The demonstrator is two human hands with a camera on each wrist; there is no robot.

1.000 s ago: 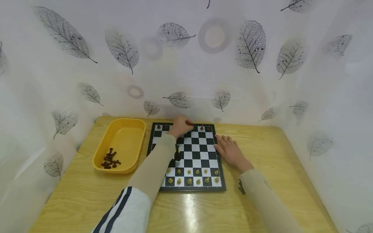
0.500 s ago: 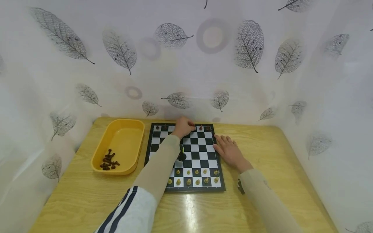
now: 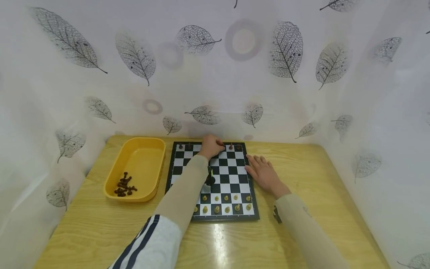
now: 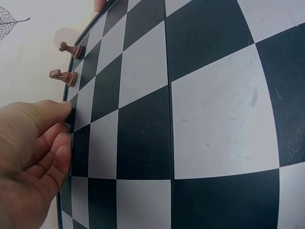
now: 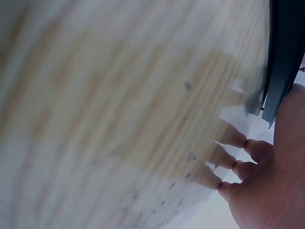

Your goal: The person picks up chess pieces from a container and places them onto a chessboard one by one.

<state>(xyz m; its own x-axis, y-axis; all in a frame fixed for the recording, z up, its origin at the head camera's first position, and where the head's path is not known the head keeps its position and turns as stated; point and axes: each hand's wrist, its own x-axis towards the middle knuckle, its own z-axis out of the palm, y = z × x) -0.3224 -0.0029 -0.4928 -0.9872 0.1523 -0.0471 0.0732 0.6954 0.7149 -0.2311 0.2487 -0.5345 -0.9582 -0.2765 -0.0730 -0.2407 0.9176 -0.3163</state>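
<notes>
A black-and-white chessboard [image 3: 224, 170] lies on the table. In the head view my left hand [image 3: 211, 146] is at its far edge, fingers curled in toward the thumb. Those fingers hide whatever is between them, so I cannot tell if a piece is held. The left wrist view shows a brown knight [image 4: 63, 78] just beyond the thumb tip and a brown rook [image 4: 71, 50] past it. At the board's right edge, my right hand [image 3: 265, 175] rests with straight, spread fingers, the thumb and index tips against the frame. Yellow pieces [image 3: 217, 209] stand in the near two rows.
To the board's left sits a yellow plastic tray [image 3: 142, 157] with several brown chess pieces [image 3: 125, 186] heaped at its near end. Another brown rook [image 3: 180, 146] and knight [image 3: 189, 145] stand at the far left corner. A leaf-patterned curtain [image 3: 215, 86] borders the wooden table [image 3: 292, 157].
My left hand has shifted slightly right along the far edge, then stayed there. The right hand keeps its place. The whole head view has drifted a little.
</notes>
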